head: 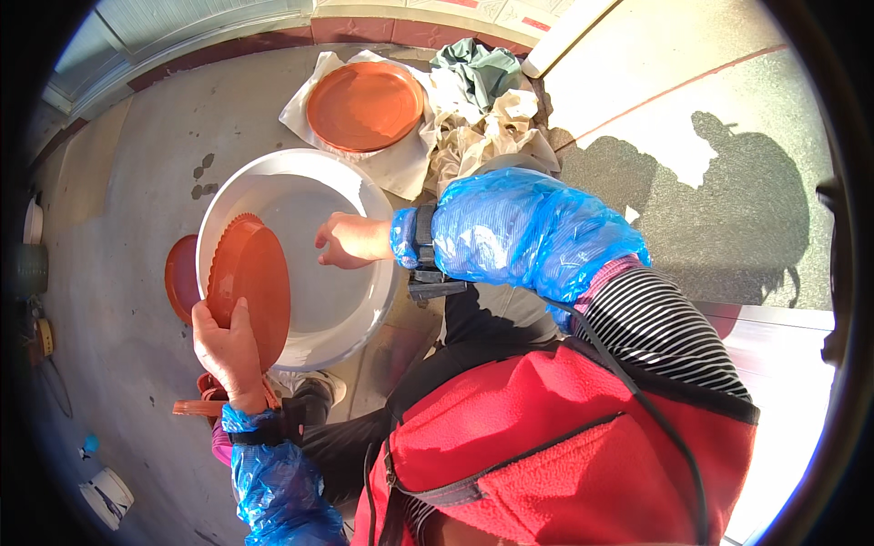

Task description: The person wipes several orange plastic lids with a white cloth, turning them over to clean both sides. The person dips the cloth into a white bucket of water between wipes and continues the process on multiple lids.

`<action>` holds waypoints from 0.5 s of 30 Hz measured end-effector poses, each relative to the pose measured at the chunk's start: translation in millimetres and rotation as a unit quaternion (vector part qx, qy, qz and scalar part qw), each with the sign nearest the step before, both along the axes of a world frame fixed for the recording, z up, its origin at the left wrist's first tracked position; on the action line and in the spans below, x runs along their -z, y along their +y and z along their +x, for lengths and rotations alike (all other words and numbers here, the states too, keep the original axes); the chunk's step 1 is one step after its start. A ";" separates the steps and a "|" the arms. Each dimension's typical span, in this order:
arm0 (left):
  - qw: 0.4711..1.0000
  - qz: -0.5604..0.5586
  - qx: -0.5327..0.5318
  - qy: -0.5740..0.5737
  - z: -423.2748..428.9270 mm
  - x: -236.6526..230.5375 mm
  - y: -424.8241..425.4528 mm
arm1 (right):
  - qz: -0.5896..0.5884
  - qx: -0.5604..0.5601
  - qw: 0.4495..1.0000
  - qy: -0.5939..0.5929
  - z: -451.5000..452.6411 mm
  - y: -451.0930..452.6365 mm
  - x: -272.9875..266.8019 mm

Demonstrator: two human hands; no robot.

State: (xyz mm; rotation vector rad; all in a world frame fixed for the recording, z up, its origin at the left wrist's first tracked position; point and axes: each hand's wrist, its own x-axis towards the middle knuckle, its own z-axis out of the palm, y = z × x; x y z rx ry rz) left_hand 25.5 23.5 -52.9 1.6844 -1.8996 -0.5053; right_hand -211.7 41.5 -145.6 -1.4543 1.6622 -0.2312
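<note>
My left hand (229, 348) grips the near edge of an orange plastic tray (252, 293) with a scalloped rim, held tilted over the left side of a large white basin (293, 164). My right hand (345, 240) is over the basin with its fingers apart and slightly bent, holding nothing. The basin seems to hold shallow liquid. Beyond it, round orange trays (365, 106) lie on a pale cloth (300, 102). Another orange round tray (179, 280) is on the floor at the basin's left, partly hidden.
Crumpled cream and green cloths (478, 75) lie beyond the basin, towards the right. By my left forearm are a pink container (220, 443) and more orange plastic pieces (198, 407). A white tub (107, 498) lies at the lower left. A wall edge (348, 31) borders the floor beyond.
</note>
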 end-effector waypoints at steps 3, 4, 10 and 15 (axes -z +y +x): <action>0.987 -0.048 -0.009 0.154 2.3 4.1 2.3 | 0.006 -0.077 0.997 -0.006 -19.6 6.1 6.3; 0.966 -0.045 -0.038 0.252 5.0 5.4 5.9 | -0.047 -0.062 0.997 -0.028 -27.1 8.5 7.3; 0.992 0.105 0.030 -0.059 -2.7 30.0 1.5 | -0.018 0.011 0.999 -0.039 -73.1 16.2 13.4; 0.984 0.026 -0.052 0.171 -8.1 18.6 -0.6 | -0.027 0.023 0.995 0.088 -155.5 15.7 41.3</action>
